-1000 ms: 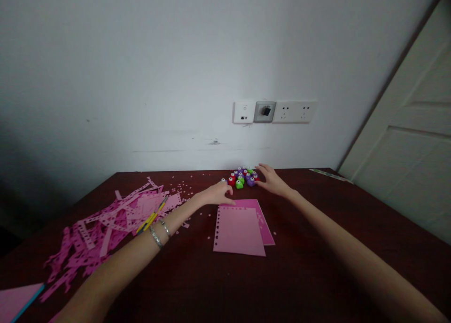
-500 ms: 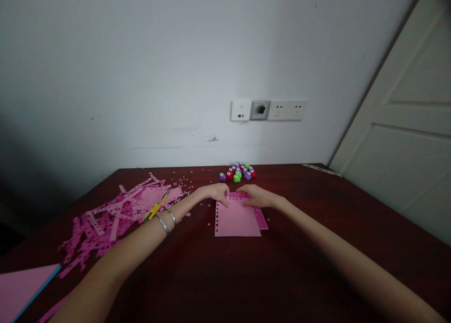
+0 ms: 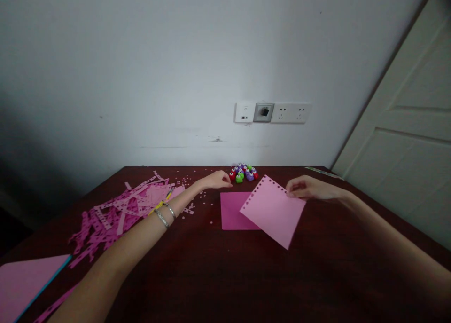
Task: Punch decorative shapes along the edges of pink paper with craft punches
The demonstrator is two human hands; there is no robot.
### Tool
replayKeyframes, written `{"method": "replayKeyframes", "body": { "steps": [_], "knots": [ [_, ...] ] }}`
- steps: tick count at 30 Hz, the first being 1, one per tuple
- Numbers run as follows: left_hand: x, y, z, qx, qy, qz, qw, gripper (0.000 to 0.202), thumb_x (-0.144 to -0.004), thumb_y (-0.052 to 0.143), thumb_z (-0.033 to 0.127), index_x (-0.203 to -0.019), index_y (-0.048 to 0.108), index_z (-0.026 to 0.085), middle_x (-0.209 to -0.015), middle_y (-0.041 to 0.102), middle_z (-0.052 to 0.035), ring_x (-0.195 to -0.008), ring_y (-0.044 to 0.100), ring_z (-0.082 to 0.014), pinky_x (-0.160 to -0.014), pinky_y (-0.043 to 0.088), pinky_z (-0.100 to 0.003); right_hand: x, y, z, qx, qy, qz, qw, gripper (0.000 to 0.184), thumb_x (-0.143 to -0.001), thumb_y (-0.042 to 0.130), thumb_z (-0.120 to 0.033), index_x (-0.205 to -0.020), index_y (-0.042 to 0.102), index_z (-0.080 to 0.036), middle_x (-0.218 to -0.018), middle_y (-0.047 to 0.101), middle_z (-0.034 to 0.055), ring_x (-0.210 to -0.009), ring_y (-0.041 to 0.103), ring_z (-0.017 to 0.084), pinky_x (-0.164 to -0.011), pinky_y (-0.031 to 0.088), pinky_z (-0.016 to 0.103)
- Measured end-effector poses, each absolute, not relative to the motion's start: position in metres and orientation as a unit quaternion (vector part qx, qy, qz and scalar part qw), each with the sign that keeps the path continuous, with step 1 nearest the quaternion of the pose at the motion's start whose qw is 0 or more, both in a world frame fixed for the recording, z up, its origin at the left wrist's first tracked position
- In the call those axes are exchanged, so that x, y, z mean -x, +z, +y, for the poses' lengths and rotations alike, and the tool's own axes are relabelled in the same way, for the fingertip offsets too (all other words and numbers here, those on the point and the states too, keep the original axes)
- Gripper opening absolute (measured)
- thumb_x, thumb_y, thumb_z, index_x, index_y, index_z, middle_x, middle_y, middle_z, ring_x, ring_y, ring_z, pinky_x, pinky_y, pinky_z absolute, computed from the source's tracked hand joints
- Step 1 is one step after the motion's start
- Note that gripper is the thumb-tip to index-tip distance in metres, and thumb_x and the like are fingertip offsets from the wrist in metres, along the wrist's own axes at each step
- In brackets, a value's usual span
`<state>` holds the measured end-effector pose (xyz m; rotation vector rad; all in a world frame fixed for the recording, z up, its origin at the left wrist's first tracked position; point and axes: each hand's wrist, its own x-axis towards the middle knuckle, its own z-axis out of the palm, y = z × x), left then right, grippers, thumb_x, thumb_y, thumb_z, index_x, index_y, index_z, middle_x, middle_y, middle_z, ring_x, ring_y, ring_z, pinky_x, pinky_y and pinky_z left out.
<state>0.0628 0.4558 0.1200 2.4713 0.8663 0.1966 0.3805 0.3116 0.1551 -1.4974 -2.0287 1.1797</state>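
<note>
In my right hand (image 3: 299, 187) is a light pink sheet of paper (image 3: 275, 212), pinched near its right corner and tilted above the table. Small holes run along two of its edges. Beneath and left of it lies a darker pink sheet (image 3: 234, 211), partly covered. My left hand (image 3: 219, 178) has its fingers curled together beside a cluster of small red, green and purple craft punches (image 3: 243, 172). Whatever those fingers hold, if anything, is hidden.
Punched pink paper strips (image 3: 120, 205) heap up on the left, with a yellow pencil-like tool (image 3: 160, 205) on them. Tiny paper dots (image 3: 202, 196) are scattered nearby. A pink sheet with a blue edge (image 3: 31, 280) lies front left; a ruler-like strip (image 3: 322, 172) lies back right.
My right hand has lifted the light pink sheet off the darker one, moving it right and turning it. My left hand has let go of the paper and shifted up toward the punches.
</note>
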Motion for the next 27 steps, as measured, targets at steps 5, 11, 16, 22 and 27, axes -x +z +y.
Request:
{"method": "replayKeyframes", "body": {
  "steps": [5, 11, 16, 22, 27],
  "knots": [
    [-0.08, 0.096, 0.459, -0.943, 0.025, 0.279, 0.178, 0.036, -0.067, 0.063, 0.039, -0.091, 0.064, 0.013, -0.09, 0.065, -0.0075, -0.075, 0.056, -0.0165, -0.066, 0.04, -0.024, -0.43, 0.126, 0.29, 0.564, 0.486, -0.66, 0.097, 0.024, -0.067, 0.068, -0.039, -0.071, 0.06, -0.016, -0.063, 0.053, -0.0015, -0.054, 0.047, 0.008, -0.046, 0.036, 0.018],
    [-0.095, 0.09, 0.464, -0.936, -0.037, 0.308, 0.165, 0.054, -0.055, 0.072, 0.041, -0.099, 0.061, 0.012, -0.095, 0.063, -0.0083, -0.078, 0.055, -0.0191, -0.064, 0.041, -0.024, -0.448, 0.091, 0.289, 0.662, 0.438, -0.608, 0.013, 0.016, -0.06, 0.066, -0.03, -0.071, 0.065, -0.018, -0.067, 0.063, 0.0034, -0.057, 0.058, 0.015, -0.05, 0.047, 0.025],
    [-0.109, 0.098, 0.47, -0.922, -0.123, 0.323, 0.177, 0.046, -0.051, 0.072, 0.038, -0.089, 0.065, 0.013, -0.075, 0.062, -0.0031, -0.068, 0.053, -0.0172, -0.059, 0.039, -0.024, -0.427, 0.09, 0.302, 0.721, 0.13, -0.68, 0.005, 0.008, -0.058, 0.063, -0.023, -0.064, 0.066, -0.018, -0.072, 0.067, 0.0079, -0.064, 0.062, 0.022, -0.054, 0.045, 0.03],
    [-0.117, 0.111, 0.466, -0.909, -0.208, 0.322, 0.164, 0.043, -0.049, 0.073, 0.044, -0.074, 0.067, 0.009, -0.059, 0.055, -0.0009, -0.059, 0.047, -0.015, -0.056, 0.036, -0.026, -0.36, 0.09, 0.319, 0.619, 0.182, -0.754, 0.125, 0.019, -0.071, 0.057, -0.027, -0.083, 0.064, -0.014, -0.081, 0.068, 0.0076, -0.073, 0.063, 0.018, -0.065, 0.047, 0.025],
    [-0.117, 0.11, 0.465, -0.913, -0.194, 0.32, 0.163, 0.033, -0.049, 0.074, 0.041, -0.054, 0.06, 0.012, -0.047, 0.043, 0.0026, -0.053, 0.041, -0.0126, -0.054, 0.033, -0.027, -0.324, 0.088, 0.325, 0.625, 0.301, -0.71, 0.12, 0.023, -0.069, 0.062, -0.03, -0.084, 0.058, -0.014, -0.073, 0.067, 0.0061, -0.06, 0.062, 0.016, -0.047, 0.046, 0.022]
  ]
}}
